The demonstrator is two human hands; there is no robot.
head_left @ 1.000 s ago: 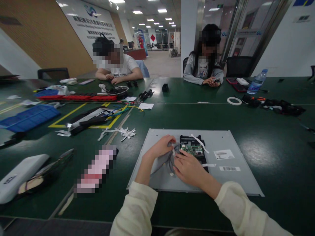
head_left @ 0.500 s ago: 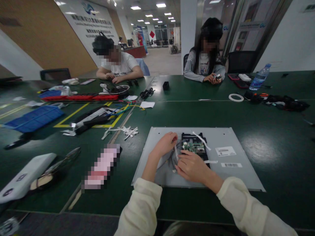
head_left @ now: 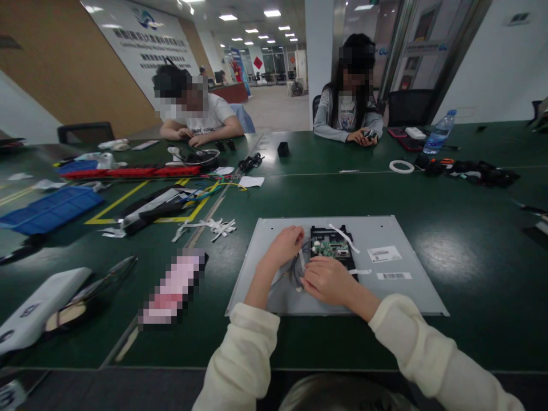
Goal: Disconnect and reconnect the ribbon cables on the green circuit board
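A flat grey panel (head_left: 405,242) lies on the table in front of me. A green circuit board (head_left: 331,249) in a black frame sits on it, with white tape strips (head_left: 343,237) across the frame's top and right side. A bundle of grey cable (head_left: 295,273) lies left of the frame. My left hand (head_left: 285,248) is closed, pinching the upper end of a narrow white tape strip (head_left: 301,261) over the cable. Against that strip's lower end, my right hand (head_left: 329,279) has its fingers bent and closed; they partly hide the frame's lower left.
Left of the panel lie a phone (head_left: 173,288), a heap of tape strips (head_left: 220,228) and a white device (head_left: 43,311). A blue basket (head_left: 53,208) stands farther left. Across the table sit two people, near a bottle (head_left: 440,132) and a white ring (head_left: 401,166).
My view has shifted slightly, so the scene sits a little farther left. Both hands keep nearly the same pose at the tape strip over the cable.
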